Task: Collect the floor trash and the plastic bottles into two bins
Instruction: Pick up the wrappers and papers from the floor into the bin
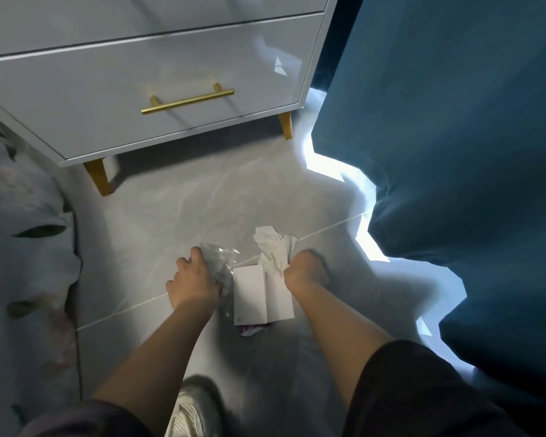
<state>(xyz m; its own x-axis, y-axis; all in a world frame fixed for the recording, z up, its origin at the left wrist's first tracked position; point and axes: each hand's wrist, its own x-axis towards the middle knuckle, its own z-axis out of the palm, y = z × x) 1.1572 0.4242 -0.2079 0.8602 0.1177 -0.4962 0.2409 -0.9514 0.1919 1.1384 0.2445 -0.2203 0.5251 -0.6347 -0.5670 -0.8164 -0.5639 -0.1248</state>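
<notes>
On the grey tiled floor (177, 222) lies a small heap of trash. My left hand (194, 279) grips a crumpled clear plastic wrapper (219, 257). My right hand (303, 269) grips a crumpled white tissue (273, 246) that sticks up above its fingers. Between the two hands lies a folded white card (259, 294), flat on the floor. A small purple and white scrap (252, 328) pokes out from under the card's near edge. No bottle and no bin is in view.
A white drawer unit (139, 74) with a gold handle (186, 100) and gold legs stands close behind the trash. A teal curtain (454, 137) hangs down the right side. Patterned bedding (22, 247) fills the left edge. My white shoe (191, 411) is at the bottom.
</notes>
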